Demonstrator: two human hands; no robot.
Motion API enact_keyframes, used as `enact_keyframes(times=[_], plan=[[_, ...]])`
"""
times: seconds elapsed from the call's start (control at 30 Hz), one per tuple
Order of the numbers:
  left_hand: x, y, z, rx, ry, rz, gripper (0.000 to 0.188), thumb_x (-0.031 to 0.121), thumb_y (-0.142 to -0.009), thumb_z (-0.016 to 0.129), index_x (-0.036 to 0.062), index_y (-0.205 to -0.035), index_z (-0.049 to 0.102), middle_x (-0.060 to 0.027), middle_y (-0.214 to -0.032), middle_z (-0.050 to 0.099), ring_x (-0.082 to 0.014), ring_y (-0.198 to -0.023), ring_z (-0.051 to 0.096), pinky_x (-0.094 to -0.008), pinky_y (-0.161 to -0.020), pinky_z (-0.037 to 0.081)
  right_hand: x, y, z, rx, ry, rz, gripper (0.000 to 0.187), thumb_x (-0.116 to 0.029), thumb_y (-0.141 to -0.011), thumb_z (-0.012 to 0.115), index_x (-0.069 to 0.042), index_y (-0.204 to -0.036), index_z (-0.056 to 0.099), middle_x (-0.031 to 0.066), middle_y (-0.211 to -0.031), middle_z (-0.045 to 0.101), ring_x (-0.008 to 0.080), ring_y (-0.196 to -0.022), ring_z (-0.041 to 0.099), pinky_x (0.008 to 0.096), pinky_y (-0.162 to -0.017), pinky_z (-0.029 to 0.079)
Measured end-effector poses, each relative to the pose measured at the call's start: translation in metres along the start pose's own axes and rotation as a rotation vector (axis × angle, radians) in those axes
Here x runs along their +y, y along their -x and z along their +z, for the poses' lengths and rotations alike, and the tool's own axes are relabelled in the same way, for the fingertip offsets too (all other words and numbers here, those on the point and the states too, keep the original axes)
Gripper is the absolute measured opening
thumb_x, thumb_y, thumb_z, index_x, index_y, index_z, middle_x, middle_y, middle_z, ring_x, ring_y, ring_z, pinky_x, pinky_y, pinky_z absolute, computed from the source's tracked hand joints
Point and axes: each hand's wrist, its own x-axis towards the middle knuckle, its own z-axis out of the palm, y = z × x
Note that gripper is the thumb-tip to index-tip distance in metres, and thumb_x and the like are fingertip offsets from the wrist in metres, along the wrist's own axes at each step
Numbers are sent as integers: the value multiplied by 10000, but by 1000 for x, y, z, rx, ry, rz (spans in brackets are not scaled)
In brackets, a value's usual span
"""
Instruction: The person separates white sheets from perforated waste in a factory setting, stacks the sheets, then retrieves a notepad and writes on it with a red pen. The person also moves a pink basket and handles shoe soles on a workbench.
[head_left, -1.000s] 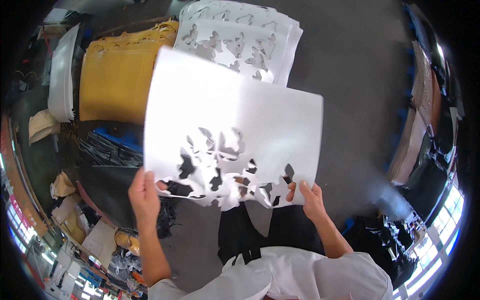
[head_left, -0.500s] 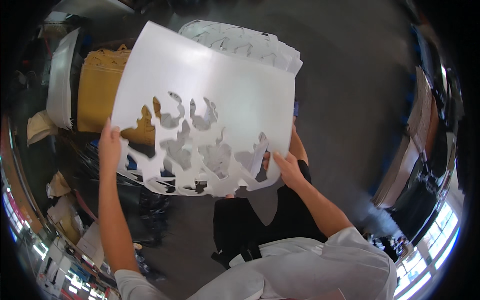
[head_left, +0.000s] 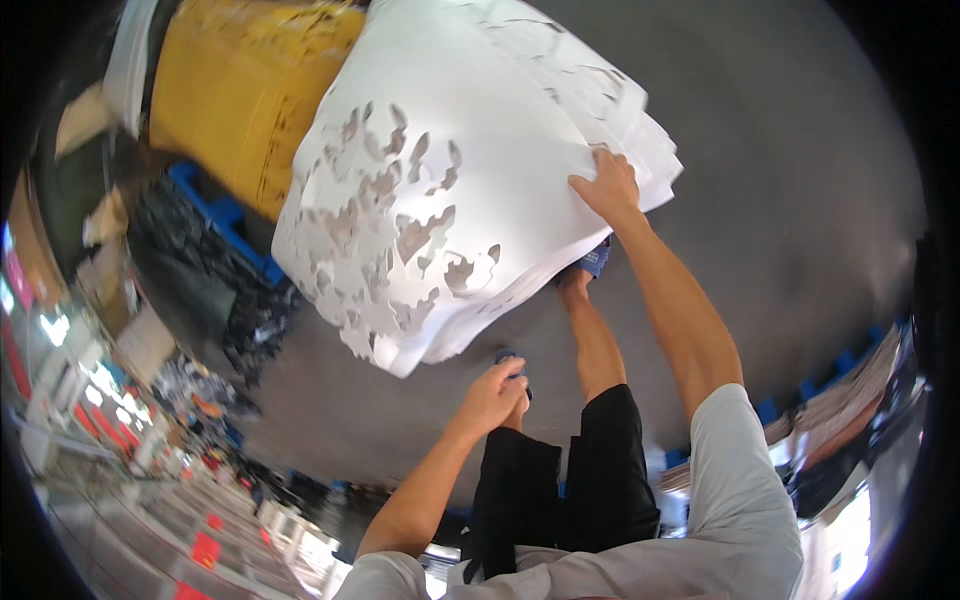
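A white sheet [head_left: 480, 120] with many irregular cut-out holes lies on top of a stack of similar white sheets [head_left: 655, 165]. My right hand [head_left: 612, 190] rests on the sheet's right side, thumb and fingers apart. Off the stack's near edge, my left hand [head_left: 490, 398] hangs in the air, touching no sheet. Its fingers are loosely bent and a little apart, with nothing visible in them. The cut-outs gather on the left part of the sheet, and layers below show through some of them.
A yellow stack of sheets [head_left: 225, 95] stands left of the white one. Below it are a blue pallet [head_left: 225, 215] and black plastic wrapping [head_left: 185, 270]. My feet wear blue sandals [head_left: 594, 262] on the grey floor [head_left: 780, 200]. More stacked sheets [head_left: 840, 390] stand at the right.
The cut-out sheet, held up in both hands before, now lies on the white stack. My left hand has let go and moved right and toward me; my right hand has moved up the sheet.
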Motion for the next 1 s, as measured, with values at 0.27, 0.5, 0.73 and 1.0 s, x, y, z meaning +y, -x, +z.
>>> enact_keyframes(times=[0.27, 0.5, 0.73, 1.0], plan=[[-25, 32, 28, 171, 575, -157, 365, 245, -1043, 587, -5, -1306, 633, -94, -1127, 700, -171, -950, 691, -295, -844, 566, -11, -12, -7, -438, -142, -277, 661, -474, -664, 803, -31, -1149, 728, 245, -1110, 717, 388, -981, 706, 440, -879, 560], [-14, -33, 7, 349, 736, -62, 433, 337, -1027, 609, -22, -1268, 630, -91, -1086, 700, -174, -971, 674, -270, -808, 531, -70, 64, -2, -303, 333, -388, 485, -280, -833, 615, -62, -1264, 652, 202, -1334, 527, 474, -1158, 542, 502, -950, 539], [136, -164, -66, 322, 400, 345, 600, 337, -838, 720, -115, -1207, 578, -200, -1070, 686, -269, -897, 685, -371, -749, 543, -106, 130, 19, -394, 49, -529, 401, -170, -861, 655, 2, -1222, 624, 208, -1321, 531, 430, -1127, 522, 453, -932, 519], [135, -194, -92, 379, 460, -17, 489, 253, -913, 649, -118, -1229, 607, -223, -1061, 689, -322, -897, 704, -453, -732, 556, -85, 97, 31, -338, -831, 86, 763, -256, -789, 811, 60, -1386, 457, 234, -1259, 562, 233, -852, 669, 355, -776, 581]])
